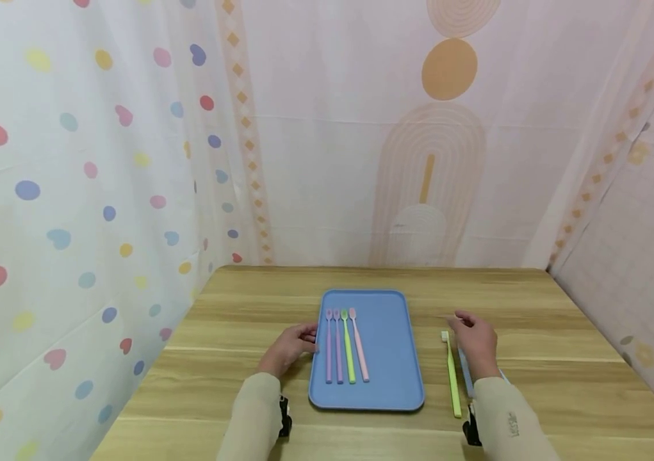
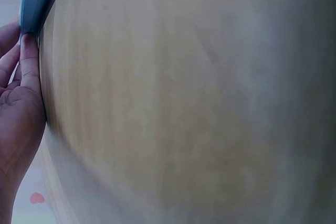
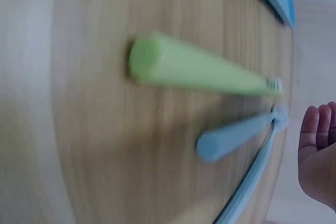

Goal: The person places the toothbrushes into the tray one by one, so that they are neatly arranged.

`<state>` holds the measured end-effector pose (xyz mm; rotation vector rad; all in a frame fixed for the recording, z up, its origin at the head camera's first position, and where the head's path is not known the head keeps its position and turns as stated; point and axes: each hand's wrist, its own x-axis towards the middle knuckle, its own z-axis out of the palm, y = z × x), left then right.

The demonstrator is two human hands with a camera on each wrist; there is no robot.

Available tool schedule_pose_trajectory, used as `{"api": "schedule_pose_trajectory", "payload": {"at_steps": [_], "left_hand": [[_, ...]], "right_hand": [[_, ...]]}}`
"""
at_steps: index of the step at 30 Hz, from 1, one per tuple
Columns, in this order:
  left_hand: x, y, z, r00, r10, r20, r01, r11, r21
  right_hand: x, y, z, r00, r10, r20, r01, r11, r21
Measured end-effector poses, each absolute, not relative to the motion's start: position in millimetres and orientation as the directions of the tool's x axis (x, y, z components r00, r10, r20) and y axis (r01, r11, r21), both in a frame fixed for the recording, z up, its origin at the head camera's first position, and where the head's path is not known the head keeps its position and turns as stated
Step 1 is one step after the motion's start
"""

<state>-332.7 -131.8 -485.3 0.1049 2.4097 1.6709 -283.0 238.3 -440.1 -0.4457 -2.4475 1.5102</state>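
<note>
My left hand point(image 1: 291, 346) is at the left edge of a blue tray point(image 1: 392, 358), its fingertips touching the rim point(image 2: 39, 3) in the left wrist view. Two purple toothbrushes point(image 1: 329, 352), a green toothbrush point(image 1: 349, 352) and a pink toothbrush point(image 1: 360, 349) lie side by side on the tray's left half. Over the table to the right, my right hand point(image 1: 478, 342) hovers with loosely bent fingers and nothing visible in them. Beneath and beside it lie another green toothbrush point(image 1: 453, 378) and two blue toothbrushes point(image 3: 231, 137), partly hidden by the hand in the head view.
The wooden table point(image 1: 246, 301) extends around the tray. Behind it hangs a patterned curtain point(image 1: 327, 192), with a dotted curtain point(image 1: 73, 256) on the left and a pale checked one point(image 1: 638, 269) on the right.
</note>
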Motion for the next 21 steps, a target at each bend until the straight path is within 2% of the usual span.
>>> {"api": "schedule_pose_trajectory", "payload": {"at_steps": [16, 21], "left_hand": [[-333.7, -132.6, -484.6, -0.974, 0.182, -0.138, -0.071, 0.335, 0.939], [-333.8, -132.1, -486.1, -0.975, 0.178, -0.135, -0.071, 0.326, 0.943]], "right_hand": [[-269.8, 269.7, -452.4, -0.89, 0.454, 0.046, 0.167, 0.418, -0.893], [-268.4, 281.2, -457.9, -0.897, 0.442, 0.002, 0.198, 0.406, -0.892]]}}
